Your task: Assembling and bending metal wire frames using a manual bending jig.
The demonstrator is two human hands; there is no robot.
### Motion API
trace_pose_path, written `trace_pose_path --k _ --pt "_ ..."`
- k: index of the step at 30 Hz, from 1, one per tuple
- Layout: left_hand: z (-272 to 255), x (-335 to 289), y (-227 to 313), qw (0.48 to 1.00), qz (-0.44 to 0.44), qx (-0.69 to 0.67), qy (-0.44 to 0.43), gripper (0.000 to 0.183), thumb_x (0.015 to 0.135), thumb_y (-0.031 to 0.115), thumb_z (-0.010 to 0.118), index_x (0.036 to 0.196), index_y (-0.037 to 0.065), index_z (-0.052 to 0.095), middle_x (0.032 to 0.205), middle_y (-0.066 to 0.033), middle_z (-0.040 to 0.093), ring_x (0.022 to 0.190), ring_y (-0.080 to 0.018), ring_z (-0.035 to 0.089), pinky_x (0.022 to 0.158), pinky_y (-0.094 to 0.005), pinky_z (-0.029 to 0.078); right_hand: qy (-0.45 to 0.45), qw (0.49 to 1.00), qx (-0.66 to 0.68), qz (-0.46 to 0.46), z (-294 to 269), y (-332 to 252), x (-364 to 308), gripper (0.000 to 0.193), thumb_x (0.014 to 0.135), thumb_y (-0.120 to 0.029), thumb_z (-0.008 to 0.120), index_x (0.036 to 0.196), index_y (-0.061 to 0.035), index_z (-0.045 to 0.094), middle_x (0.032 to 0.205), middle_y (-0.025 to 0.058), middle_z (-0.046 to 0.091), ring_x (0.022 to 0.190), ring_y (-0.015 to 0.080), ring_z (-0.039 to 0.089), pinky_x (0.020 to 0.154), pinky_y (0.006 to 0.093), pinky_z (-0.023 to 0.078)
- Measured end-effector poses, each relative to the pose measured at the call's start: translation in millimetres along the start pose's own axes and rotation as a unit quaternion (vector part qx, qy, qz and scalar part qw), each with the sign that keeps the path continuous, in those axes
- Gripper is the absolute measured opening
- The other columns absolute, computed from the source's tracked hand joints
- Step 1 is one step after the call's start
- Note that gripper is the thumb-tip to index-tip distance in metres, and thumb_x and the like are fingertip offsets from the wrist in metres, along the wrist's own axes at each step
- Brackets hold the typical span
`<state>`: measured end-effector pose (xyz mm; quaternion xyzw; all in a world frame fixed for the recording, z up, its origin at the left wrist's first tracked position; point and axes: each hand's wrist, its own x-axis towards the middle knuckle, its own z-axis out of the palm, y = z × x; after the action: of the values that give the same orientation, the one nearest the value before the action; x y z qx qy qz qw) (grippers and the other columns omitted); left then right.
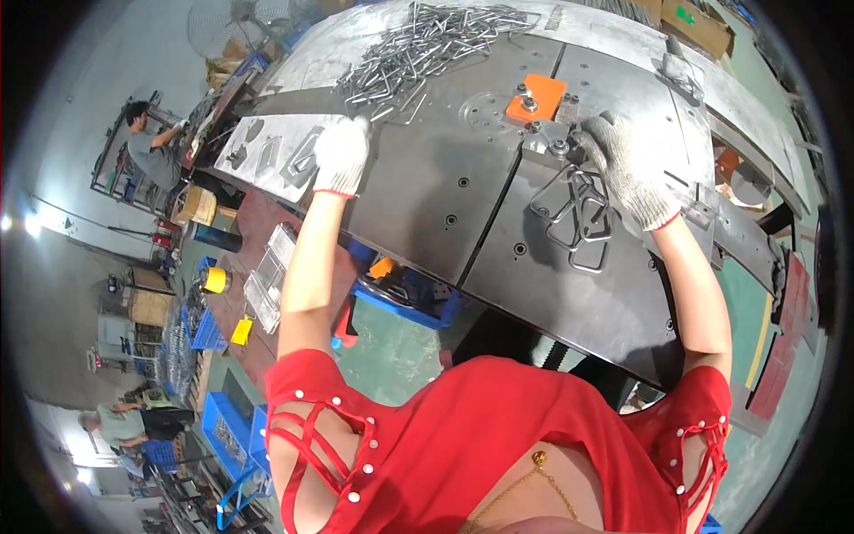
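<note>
My left hand (pixel 342 153), in a pale knit glove, is by the near edge of a heap of bent metal rods (pixel 427 49). Glare washes out its fingers, so I cannot see whether it holds anything. On the right, my gloved right hand (pixel 623 165) curls its fingers beside a bolted bending fixture (pixel 553 147). Whatever it grips there is hidden. Just below it, several bent wire frames (pixel 578 214) lie overlapping on the dark steel table (pixel 409 187). An orange plate (pixel 539 96) is bolted behind the fixture.
A light board (pixel 267 156) with flat metal pieces adjoins the table's left side. Below the table edge sits a blue bin (pixel 409 298) with parts. A red-brown surface (pixel 253 240) holds wire racks (pixel 269 280). Two people work far left. A metal rail (pixel 747 240) extends at right.
</note>
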<state>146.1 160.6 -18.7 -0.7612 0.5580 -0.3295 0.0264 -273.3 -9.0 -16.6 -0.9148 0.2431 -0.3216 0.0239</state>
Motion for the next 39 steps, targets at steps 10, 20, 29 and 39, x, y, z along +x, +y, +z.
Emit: trace_pose_path --k 10,20,29,39 --pt "-82.5 68.2 164.3 0.89 0.297 -0.238 0.253 0.033 0.082 0.03 0.07 0.111 0.013 0.067 0.088 -0.0071 0.068 0.072 -0.027 0.066 0.063 -0.0384 0.054 -0.095 0.911 0.346 0.203 -12.7 9.5 85.5 0.041 0.103 -0.036 0.052 0.13 -0.0072 0.062 0.087 0.0056 0.065 0.075 0.0152 0.061 0.068 0.029 0.051" --pt "-20.7 102.0 136.3 0.596 -0.184 -0.782 0.012 0.041 0.1 0.038 0.063 0.123 0.004 0.061 0.081 0.0018 0.057 0.058 -0.0044 0.044 0.051 -0.021 0.035 0.001 0.969 0.207 0.134 51.2 77.9 101.4 0.039 0.099 -0.035 0.054 0.111 -0.0008 0.067 0.09 0.0141 0.068 0.08 0.0258 0.065 0.072 0.0375 0.051" --pt "-20.1 101.8 137.7 0.498 -0.141 -0.854 -0.056 0.035 0.101 0.031 0.062 0.115 0.0 0.059 0.073 0.0019 0.047 0.061 -0.0063 0.042 0.052 -0.0217 0.033 -0.042 0.967 0.217 0.127 43.3 49.9 103.6 0.04 0.099 -0.036 0.053 0.116 -0.0012 0.065 0.101 0.0192 0.069 0.098 0.0362 0.065 0.087 0.0428 0.05" --pt "-14.7 96.8 145.6 0.411 -0.194 -0.887 -0.09 0.034 0.101 0.035 0.06 0.102 0.001 0.06 0.072 0.0009 0.048 0.059 -0.0101 0.04 0.052 -0.0257 0.033 -0.009 0.998 0.001 0.056 45.7 64.9 91.5 0.032 0.098 -0.026 0.055 0.126 -0.0122 0.061 0.116 0.0175 0.063 0.102 0.0385 0.063 0.087 0.046 0.051"
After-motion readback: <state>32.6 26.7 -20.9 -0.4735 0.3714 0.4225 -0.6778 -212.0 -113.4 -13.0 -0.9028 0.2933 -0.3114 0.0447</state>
